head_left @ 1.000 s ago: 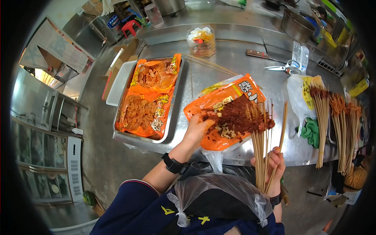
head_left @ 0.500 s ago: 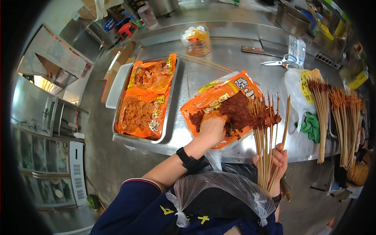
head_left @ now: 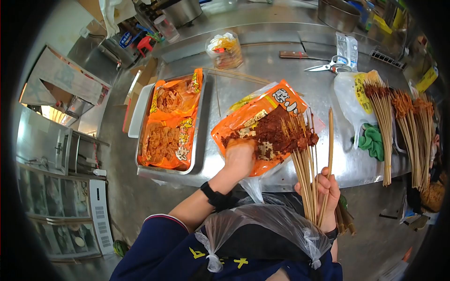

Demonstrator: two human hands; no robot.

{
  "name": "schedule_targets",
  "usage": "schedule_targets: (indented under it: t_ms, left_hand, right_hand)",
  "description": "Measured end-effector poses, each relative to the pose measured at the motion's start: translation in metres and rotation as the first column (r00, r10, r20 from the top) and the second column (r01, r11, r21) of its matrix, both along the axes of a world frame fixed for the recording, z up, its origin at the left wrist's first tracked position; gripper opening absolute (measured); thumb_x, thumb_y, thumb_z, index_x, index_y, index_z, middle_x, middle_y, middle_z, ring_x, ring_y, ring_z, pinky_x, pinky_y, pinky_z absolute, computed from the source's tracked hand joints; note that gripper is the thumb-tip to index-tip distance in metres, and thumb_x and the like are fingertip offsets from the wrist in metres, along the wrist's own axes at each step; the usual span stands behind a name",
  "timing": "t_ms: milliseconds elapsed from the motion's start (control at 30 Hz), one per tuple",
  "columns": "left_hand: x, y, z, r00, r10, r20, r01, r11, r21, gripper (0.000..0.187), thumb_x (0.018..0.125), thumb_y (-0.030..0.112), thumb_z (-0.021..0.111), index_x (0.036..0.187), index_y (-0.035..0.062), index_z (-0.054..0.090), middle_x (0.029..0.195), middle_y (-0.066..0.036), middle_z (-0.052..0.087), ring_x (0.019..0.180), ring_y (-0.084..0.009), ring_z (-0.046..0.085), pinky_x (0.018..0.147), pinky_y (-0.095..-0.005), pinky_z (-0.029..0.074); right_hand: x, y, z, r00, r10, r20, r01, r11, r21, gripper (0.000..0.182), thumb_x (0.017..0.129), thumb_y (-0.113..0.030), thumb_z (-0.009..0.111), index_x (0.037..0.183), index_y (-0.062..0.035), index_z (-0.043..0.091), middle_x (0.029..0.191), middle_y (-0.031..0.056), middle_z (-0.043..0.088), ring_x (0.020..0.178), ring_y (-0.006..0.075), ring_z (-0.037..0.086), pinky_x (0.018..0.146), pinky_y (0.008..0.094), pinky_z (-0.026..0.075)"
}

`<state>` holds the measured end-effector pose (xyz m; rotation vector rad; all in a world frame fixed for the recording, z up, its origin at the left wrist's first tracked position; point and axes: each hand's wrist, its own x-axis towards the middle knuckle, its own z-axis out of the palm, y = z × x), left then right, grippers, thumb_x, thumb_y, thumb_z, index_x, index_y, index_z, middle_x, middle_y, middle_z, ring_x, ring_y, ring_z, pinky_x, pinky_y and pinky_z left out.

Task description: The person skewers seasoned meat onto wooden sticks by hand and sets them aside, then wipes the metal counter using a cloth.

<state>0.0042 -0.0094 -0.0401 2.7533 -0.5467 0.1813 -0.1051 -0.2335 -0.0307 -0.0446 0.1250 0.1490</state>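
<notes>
An orange printed food bag [head_left: 226, 128] lies on the steel table with a heap of dark red, saucy food pieces [head_left: 277, 122] on it. My left hand [head_left: 240, 158] is curled at the heap's near left edge, its stained fingertips partly hidden among the pieces. In my right hand [head_left: 326, 191], closed near the table's front edge, is a bundle of bamboo skewers [head_left: 305, 180]. Dark red food covers the far ends of most of these, over the bag's right side. One group of skewers [head_left: 330, 136] in that hand stands apart with bare tips.
Left of the bag, a metal tray [head_left: 200, 117] holds two orange packs of food. Loaded skewers [head_left: 382, 126] lie at the right, beside a green cloth [head_left: 372, 143] and plastic bag [head_left: 344, 100]. Behind are scissors [head_left: 330, 66], a knife [head_left: 294, 55] and a plastic tub [head_left: 225, 54].
The skewer bundle in my right hand has moved left, farther over the food. My left hand has shifted slightly left and toward me, and the whole view has shifted a little.
</notes>
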Motion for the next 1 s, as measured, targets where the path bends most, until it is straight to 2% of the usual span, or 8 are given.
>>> schedule_targets:
  t_ms: [100, 133, 333, 500, 567, 900, 967, 1000]
  left_hand:
    - [0.0, 0.014, 0.005, 0.972, 0.175, -0.159, -0.168, 0.984, 0.058, 0.008, 0.067, 0.007, 0.056, 0.074, 0.0038, 0.06, 0.067, -0.018, 0.058, 0.067, -0.0353, 0.058, 0.061, -0.0438, 0.045]
    - [0.001, 0.021, 0.002, 0.957, 0.166, -0.237, -0.143, 0.984, 0.11, 0.02, 0.067, 0.006, 0.056, 0.086, 0.0061, 0.062, 0.07, -0.018, 0.059, 0.07, -0.0356, 0.058, 0.065, -0.0436, 0.045]
    - [0.013, 0.023, 0.008, 0.959, 0.176, -0.223, -0.18, 0.984, 0.0, 0.03, 0.068, 0.005, 0.055, 0.096, 0.0103, 0.063, 0.074, -0.017, 0.06, 0.075, -0.0346, 0.058, 0.068, -0.0421, 0.046]
    - [0.029, 0.015, -0.01, 0.979, 0.032, -0.199, -0.019, 0.997, 0.07, 0.025, 0.067, 0.007, 0.055, 0.091, 0.0083, 0.063, 0.074, -0.017, 0.06, 0.074, -0.0345, 0.059, 0.068, -0.0424, 0.047]
    - [0.027, 0.008, -0.001, 0.968, -0.021, -0.249, 0.081, 0.969, 0.232, 0.016, 0.068, 0.008, 0.055, 0.082, 0.003, 0.06, 0.072, -0.018, 0.06, 0.071, -0.0345, 0.059, 0.065, -0.0427, 0.047]
    - [0.029, 0.006, 0.0, 0.972, -0.042, -0.232, 0.102, 0.962, 0.252, 0.015, 0.068, 0.008, 0.056, 0.08, -0.0011, 0.055, 0.069, -0.019, 0.058, 0.07, -0.0345, 0.059, 0.062, -0.0424, 0.047]
    - [0.029, 0.016, 0.01, 0.963, -0.002, -0.269, -0.009, 0.999, -0.038, 0.014, 0.069, 0.006, 0.056, 0.081, -0.0011, 0.055, 0.076, -0.018, 0.059, 0.074, -0.031, 0.059, 0.065, -0.0374, 0.047]
    - [0.028, 0.021, 0.012, 0.956, 0.023, -0.294, -0.078, 0.981, -0.177, 0.013, 0.07, 0.004, 0.056, 0.081, -0.0011, 0.055, 0.08, -0.018, 0.059, 0.077, -0.0293, 0.059, 0.066, -0.0348, 0.047]
  right_hand:
    - [0.001, 0.0, 0.001, 1.0, -0.01, -0.005, 0.01, 1.0, -0.016, 0.02, 0.09, -0.023, 0.046, 0.103, -0.0083, 0.052, 0.063, -0.0084, 0.044, 0.056, 0.003, 0.047, 0.09, 0.0548, 0.037]
    - [0.001, 0.001, 0.001, 1.0, -0.006, -0.007, 0.005, 1.0, -0.014, 0.02, 0.09, -0.023, 0.046, 0.103, -0.0083, 0.052, 0.063, -0.0084, 0.044, 0.056, 0.003, 0.047, 0.09, 0.0548, 0.037]
    - [0.001, 0.002, 0.002, 0.999, -0.016, -0.037, 0.015, 1.0, -0.027, 0.02, 0.089, -0.022, 0.048, 0.103, -0.0073, 0.052, 0.063, -0.0079, 0.045, 0.055, 0.0041, 0.047, 0.089, 0.0545, 0.038]
    - [-0.001, 0.004, 0.006, 0.999, -0.008, -0.034, 0.005, 0.996, -0.093, 0.018, 0.088, -0.02, 0.049, 0.101, -0.0075, 0.052, 0.062, -0.0072, 0.045, 0.055, 0.0044, 0.047, 0.089, 0.0527, 0.039]
    - [-0.003, 0.005, 0.011, 1.0, -0.01, -0.029, 0.007, 0.995, -0.104, 0.017, 0.088, -0.019, 0.05, 0.1, -0.0074, 0.053, 0.061, -0.007, 0.046, 0.055, 0.0046, 0.047, 0.089, 0.0517, 0.04]
    - [-0.005, 0.004, 0.013, 0.997, -0.042, -0.062, 0.035, 0.992, -0.121, 0.017, 0.088, -0.019, 0.05, 0.099, -0.0069, 0.053, 0.061, -0.0062, 0.045, 0.055, 0.0051, 0.047, 0.089, 0.0518, 0.041]
    - [-0.006, 0.001, 0.013, 0.997, -0.051, -0.049, 0.045, 0.991, -0.122, 0.018, 0.088, -0.02, 0.05, 0.099, -0.0064, 0.053, 0.061, -0.0058, 0.045, 0.055, 0.0055, 0.047, 0.089, 0.0517, 0.042]
    - [-0.007, 0.0, 0.013, 0.996, -0.058, -0.063, 0.042, 0.972, -0.232, 0.019, 0.088, -0.021, 0.05, 0.099, -0.0058, 0.053, 0.062, -0.0054, 0.046, 0.056, 0.0062, 0.047, 0.088, 0.0516, 0.042]
